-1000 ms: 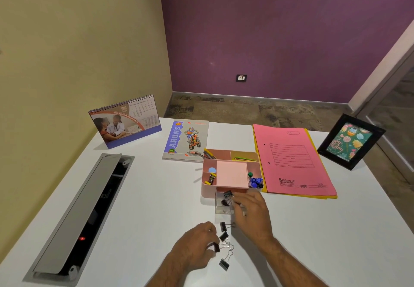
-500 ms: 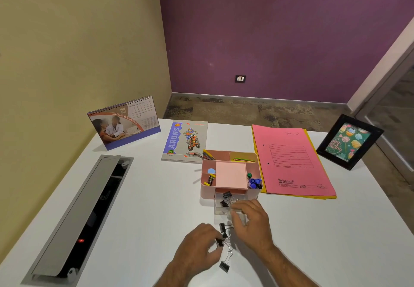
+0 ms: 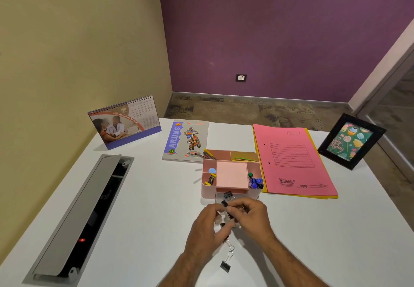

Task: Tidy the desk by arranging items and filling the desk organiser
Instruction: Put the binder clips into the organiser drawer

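The pink desk organiser [image 3: 224, 192] stands mid-desk with its clear front drawer [image 3: 216, 198] pulled out and a black binder clip [image 3: 228, 195] in it. Just in front of the drawer my two hands meet. My right hand [image 3: 253, 216] pinches a black binder clip [image 3: 229, 212] between thumb and fingertips. The fingers of my left hand [image 3: 206, 230] are curled round another clip, mostly hidden, whose wire loops [image 3: 230, 246] poke out below. One more binder clip [image 3: 225, 265] lies loose on the desk nearer me.
A notebook [image 3: 186, 140] lies behind the organiser, a pink folder [image 3: 291, 159] to its right, a picture frame [image 3: 350, 141] at far right, a desk calendar [image 3: 125, 121] at back left. An open cable tray [image 3: 85, 210] runs along the left side.
My left hand has risen from the loose clips toward the drawer and met my right hand, which drew back slightly from the drawer. Fewer clips lie loose on the desk.
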Demonstrator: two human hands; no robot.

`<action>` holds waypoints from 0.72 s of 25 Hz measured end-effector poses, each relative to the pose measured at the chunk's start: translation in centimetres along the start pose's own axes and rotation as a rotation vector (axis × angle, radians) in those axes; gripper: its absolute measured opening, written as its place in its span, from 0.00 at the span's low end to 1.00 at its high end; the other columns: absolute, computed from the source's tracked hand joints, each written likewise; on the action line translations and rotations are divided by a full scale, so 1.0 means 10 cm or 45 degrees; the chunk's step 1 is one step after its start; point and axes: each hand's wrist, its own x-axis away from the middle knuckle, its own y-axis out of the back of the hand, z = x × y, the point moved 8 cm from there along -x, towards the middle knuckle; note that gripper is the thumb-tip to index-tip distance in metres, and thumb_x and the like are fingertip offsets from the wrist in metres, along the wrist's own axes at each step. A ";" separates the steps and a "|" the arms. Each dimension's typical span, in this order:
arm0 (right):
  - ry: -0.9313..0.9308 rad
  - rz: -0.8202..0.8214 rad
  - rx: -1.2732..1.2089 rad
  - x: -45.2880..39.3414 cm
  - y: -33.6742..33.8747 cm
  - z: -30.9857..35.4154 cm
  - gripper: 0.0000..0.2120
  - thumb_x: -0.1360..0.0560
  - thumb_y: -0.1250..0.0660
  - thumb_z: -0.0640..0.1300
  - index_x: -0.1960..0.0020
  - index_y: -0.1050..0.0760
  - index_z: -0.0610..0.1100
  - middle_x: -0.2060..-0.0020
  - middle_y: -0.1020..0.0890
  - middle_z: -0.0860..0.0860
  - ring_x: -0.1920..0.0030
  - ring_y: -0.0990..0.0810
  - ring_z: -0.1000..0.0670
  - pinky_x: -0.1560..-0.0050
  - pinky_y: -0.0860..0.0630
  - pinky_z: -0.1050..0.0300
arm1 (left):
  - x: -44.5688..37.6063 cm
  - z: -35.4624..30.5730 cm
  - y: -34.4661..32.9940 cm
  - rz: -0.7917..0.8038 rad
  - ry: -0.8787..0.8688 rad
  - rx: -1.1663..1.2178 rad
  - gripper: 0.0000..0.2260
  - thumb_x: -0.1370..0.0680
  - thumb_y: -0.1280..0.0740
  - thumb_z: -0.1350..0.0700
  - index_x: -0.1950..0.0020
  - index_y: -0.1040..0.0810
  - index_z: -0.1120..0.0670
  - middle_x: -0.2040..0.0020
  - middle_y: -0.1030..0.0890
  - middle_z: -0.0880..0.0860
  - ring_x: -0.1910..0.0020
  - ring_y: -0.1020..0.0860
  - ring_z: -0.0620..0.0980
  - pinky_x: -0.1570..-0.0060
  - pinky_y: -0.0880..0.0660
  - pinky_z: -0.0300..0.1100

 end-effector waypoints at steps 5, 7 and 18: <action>0.136 -0.145 0.307 -0.14 0.13 0.15 0.06 0.29 0.26 0.36 0.55 0.15 0.45 0.61 0.15 0.56 0.58 0.18 0.58 0.55 0.22 0.68 | 0.10 0.22 -0.24 0.416 -0.051 -0.403 0.14 0.27 0.33 0.45 0.42 0.28 0.42 0.46 0.27 0.38 0.47 0.28 0.39 0.48 0.28 0.34; 0.190 -0.123 0.453 -0.20 0.07 0.21 0.07 0.27 0.29 0.35 0.52 0.16 0.43 0.58 0.15 0.54 0.56 0.19 0.58 0.53 0.25 0.71 | 0.13 0.30 -0.28 0.484 -0.062 -0.470 0.16 0.27 0.34 0.46 0.40 0.27 0.43 0.44 0.28 0.39 0.44 0.29 0.40 0.48 0.29 0.36; 0.329 -0.232 0.544 -0.16 0.12 0.27 0.10 0.28 0.33 0.31 0.54 0.16 0.41 0.53 0.15 0.50 0.51 0.18 0.50 0.47 0.22 0.59 | 0.13 0.33 -0.46 0.682 -0.179 -0.839 0.13 0.20 0.38 0.53 0.35 0.28 0.46 0.42 0.28 0.52 0.43 0.29 0.54 0.48 0.28 0.49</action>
